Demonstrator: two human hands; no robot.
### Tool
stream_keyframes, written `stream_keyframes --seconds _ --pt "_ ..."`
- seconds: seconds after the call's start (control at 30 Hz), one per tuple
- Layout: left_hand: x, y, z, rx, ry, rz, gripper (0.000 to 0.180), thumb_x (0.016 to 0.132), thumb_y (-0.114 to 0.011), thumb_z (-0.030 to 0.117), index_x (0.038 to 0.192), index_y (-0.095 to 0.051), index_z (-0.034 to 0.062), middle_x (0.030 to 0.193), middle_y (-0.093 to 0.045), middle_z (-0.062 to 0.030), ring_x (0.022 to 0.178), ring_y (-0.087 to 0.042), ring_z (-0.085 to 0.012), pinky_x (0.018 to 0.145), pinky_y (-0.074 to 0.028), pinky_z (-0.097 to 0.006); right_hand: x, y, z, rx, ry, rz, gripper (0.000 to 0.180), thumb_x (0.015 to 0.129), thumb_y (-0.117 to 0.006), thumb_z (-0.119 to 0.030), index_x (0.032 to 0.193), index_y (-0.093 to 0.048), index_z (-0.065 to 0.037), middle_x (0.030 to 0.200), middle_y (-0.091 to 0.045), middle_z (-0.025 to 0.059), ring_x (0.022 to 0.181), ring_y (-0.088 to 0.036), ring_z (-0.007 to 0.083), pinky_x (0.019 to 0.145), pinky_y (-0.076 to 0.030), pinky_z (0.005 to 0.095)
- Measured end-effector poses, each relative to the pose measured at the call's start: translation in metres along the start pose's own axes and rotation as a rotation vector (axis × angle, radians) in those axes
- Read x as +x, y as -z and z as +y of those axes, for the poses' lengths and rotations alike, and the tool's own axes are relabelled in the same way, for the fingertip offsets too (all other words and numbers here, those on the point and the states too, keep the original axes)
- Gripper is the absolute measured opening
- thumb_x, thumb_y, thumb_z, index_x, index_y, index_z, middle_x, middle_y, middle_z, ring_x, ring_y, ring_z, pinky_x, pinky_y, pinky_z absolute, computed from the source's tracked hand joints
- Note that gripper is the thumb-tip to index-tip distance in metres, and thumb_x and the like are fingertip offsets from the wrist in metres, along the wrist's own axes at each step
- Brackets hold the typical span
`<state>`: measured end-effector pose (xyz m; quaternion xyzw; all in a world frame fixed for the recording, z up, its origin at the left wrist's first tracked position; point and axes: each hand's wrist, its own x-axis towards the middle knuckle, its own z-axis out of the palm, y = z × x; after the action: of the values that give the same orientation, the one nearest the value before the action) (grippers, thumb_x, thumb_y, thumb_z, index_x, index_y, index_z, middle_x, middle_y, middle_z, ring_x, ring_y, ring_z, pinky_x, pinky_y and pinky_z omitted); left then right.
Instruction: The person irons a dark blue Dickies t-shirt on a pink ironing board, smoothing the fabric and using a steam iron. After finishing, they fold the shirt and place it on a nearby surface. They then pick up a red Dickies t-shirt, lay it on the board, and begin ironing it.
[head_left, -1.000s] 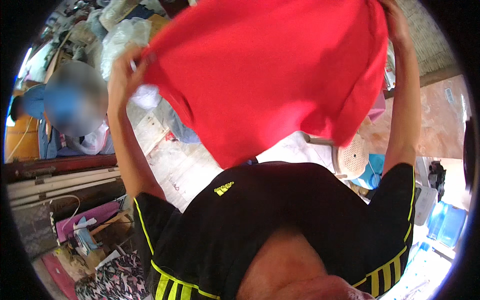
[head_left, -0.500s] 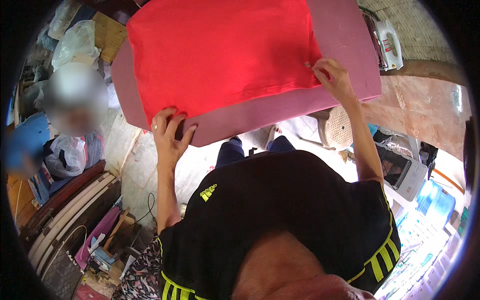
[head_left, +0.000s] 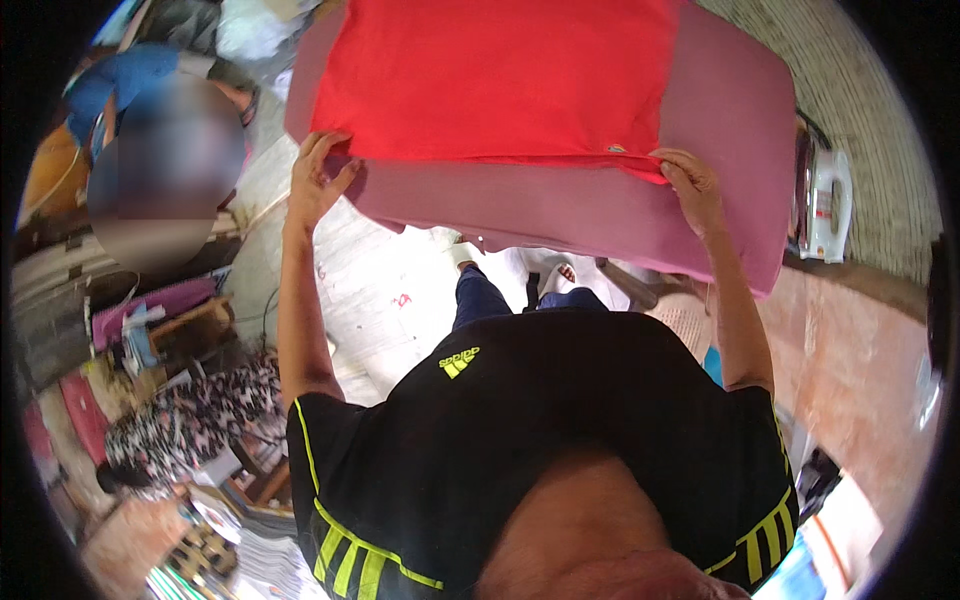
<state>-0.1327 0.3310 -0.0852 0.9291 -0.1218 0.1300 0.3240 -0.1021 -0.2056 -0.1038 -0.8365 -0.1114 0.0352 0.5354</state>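
Observation:
A red cloth (head_left: 500,80) with a small label near its hem lies spread over a padded board (head_left: 735,120) with a mauve cover. At the cloth's near left corner, my left hand (head_left: 318,180) grips the edge, thumb on the near side and fingers curled over. My right hand (head_left: 695,185) pinches the near right corner between thumb and fingertips, just beyond the label. Between the two hands the hem runs nearly straight, with a slight fold toward the right. The far end of the cloth is cut off by the top of the view.
A white iron (head_left: 828,205) stands beyond the board's right end. Below the near edge is a beige stool (head_left: 685,318), partly hidden by my right arm. Another person in blue (head_left: 125,75) is at the left, near plastic bags (head_left: 255,28). Patterned fabric (head_left: 205,415) lies at the lower left.
The view has shifted, so board and iron sit farther right. My right hand has moved from beside the label to the corner and now pinches it; the near hem is straighter.

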Motion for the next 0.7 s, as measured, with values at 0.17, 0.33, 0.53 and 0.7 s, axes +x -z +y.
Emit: stream_keyframes --seconds 0.17,0.33,0.53,0.7 --pt "0.001 -0.003 0.011 0.101 0.079 0.033 0.032 0.079 -0.078 0.019 0.104 -0.067 0.0015 0.101 -0.063 -0.0121 0.098 -0.06 -0.028 0.087 -0.047 -0.034 0.016 0.029 -0.04 0.187 -0.019 0.082 0.02 0.096 -0.056 -0.01 0.105 -0.069 0.002 0.101 -0.066 0.0047 0.089 -0.06 0.0095 0.075 -0.051 0.0249" --pt "0.005 -0.012 -0.017 -0.135 0.193 0.144 0.016 0.089 -0.07 0.016 0.095 -0.069 0.0018 0.093 -0.064 -0.0102 0.088 -0.061 -0.0241 0.08 -0.048 -0.031 0.038 0.031 -0.032 -0.064 0.14 0.115 0.017 0.095 -0.056 -0.008 0.103 -0.068 0.001 0.096 -0.067 0.005 0.083 -0.061 0.0108 0.073 -0.051 0.0252" --pt "0.046 0.023 0.003 -0.107 0.098 0.427 0.003 0.089 -0.063 0.004 0.089 -0.066 0.0025 0.088 -0.064 -0.01 0.079 -0.062 -0.0241 0.073 -0.049 -0.03 0.076 0.033 -0.109 -0.465 0.411 0.212 0.015 0.092 -0.059 -0.003 0.104 -0.066 0.0 0.095 -0.067 0.007 0.094 -0.063 0.0137 0.083 -0.05 0.0282" --pt "0.053 0.065 0.048 0.319 -0.333 0.431 0.025 0.076 -0.059 -0.007 0.092 -0.067 0.0108 0.09 -0.057 -0.0107 0.082 -0.063 -0.0288 0.069 -0.052 -0.037 0.124 0.084 -0.242 -0.244 0.748 0.084 0.026 0.095 -0.047 0.007 0.102 -0.067 -0.007 0.113 -0.063 0.0025 0.105 -0.061 0.0119 0.089 -0.05 0.0264"
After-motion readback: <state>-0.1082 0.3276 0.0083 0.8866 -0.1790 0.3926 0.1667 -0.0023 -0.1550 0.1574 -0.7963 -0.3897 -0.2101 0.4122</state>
